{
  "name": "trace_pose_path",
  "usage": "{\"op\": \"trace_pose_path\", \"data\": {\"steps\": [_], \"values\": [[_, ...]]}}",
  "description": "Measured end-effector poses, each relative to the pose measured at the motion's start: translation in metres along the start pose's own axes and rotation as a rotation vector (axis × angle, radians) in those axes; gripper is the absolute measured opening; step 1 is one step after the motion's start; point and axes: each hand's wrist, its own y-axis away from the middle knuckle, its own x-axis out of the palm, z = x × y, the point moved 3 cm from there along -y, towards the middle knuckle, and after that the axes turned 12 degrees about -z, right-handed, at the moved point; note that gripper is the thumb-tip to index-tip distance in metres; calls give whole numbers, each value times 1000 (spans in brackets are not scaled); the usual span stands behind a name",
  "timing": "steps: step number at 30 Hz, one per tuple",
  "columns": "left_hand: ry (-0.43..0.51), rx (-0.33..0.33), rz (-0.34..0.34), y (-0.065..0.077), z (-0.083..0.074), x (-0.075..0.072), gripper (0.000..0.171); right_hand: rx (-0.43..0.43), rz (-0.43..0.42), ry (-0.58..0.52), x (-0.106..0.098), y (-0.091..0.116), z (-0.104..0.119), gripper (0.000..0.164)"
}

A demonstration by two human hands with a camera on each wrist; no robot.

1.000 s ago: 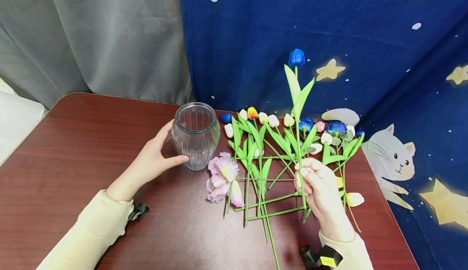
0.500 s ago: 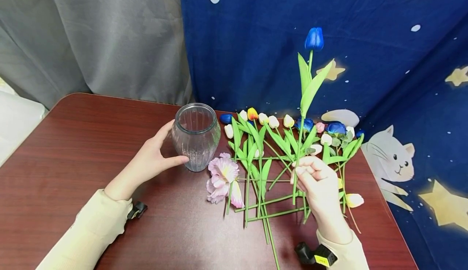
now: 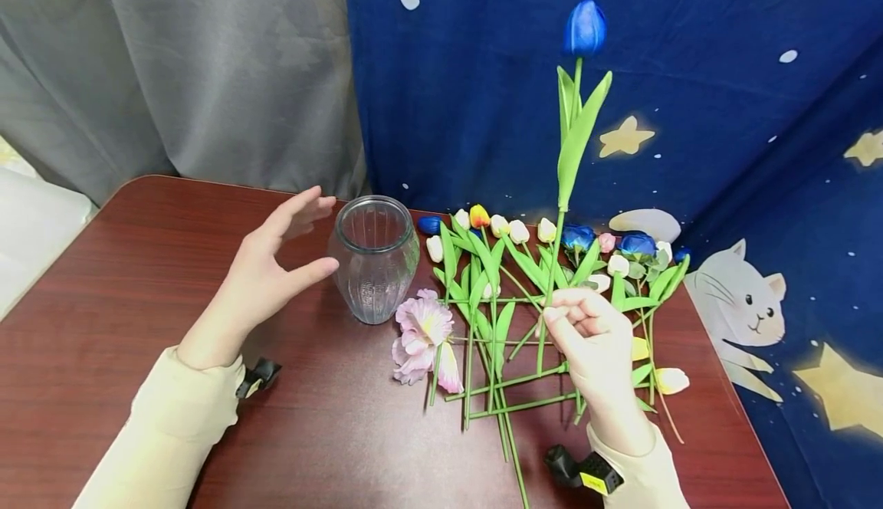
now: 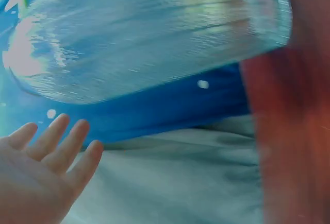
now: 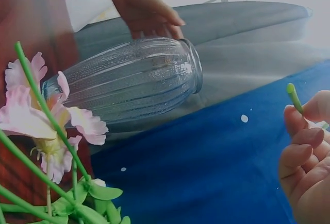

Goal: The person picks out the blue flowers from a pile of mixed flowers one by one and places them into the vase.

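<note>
In the head view my right hand (image 3: 595, 348) pinches the lower stem of a blue tulip (image 3: 585, 27), which stands upright above the other flowers with its long green leaves. The stem's cut end (image 5: 294, 96) pokes out past the thumb and fingertips in the right wrist view. My left hand (image 3: 265, 267) is beside the ribbed clear glass vase (image 3: 375, 283), thumb and fingers spread and holding nothing. In the left wrist view the vase (image 4: 154, 38) lies beyond the outstretched fingers (image 4: 67, 147). Nothing shows inside the vase.
A pink-purple ruffled flower (image 3: 422, 333) lies just right of the vase. Several tulips with crossed green stems (image 3: 493, 356) spread over the table, blue roses (image 3: 636, 244) at the back right. Grey and blue curtains (image 3: 455, 95) hang behind the table's far edge (image 3: 228, 185).
My left hand has let go of the vase and drawn back to the left, its fingers spreading. My right hand has raised the blue tulip and moved slightly left.
</note>
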Motion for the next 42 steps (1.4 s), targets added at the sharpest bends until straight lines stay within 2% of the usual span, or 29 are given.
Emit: {"op": "trace_pose_path", "data": {"steps": [7, 9, 12, 16, 20, 28, 36, 39, 42], "values": [[114, 64, -206, -9, -38, 4, 55, -80, -13, 64, 8, -1, 7, 33], [168, 67, -245, -10, -49, 6, 45, -103, -10, 52, 10, -2, 9, 30], [241, 59, -266, -10, -63, 12, 36, -131, -6, 52, 14, -2, 12, 28], [292, 53, -236, -8, -78, 20, 32, -153, 0, 95, 21, -2, 15, 22], [305, 62, -194, -7, -88, 27, 31, -194, 15, 132, 29, -3, 17, 3], [386, 27, -97, -4, -101, 44, 28, -281, 78, 145, 46, -3, 19, 9], [449, -32, -59, -7, -104, 56, 27, -249, 144, 125, 62, -2, 18, 16], [457, -79, -48, -8, -104, 61, 27, -261, 178, 179, 66, -2, 17, 17], [460, -118, -33, -8, -103, 65, 27, -308, 214, 285, 69, -1, 14, 15]]}}
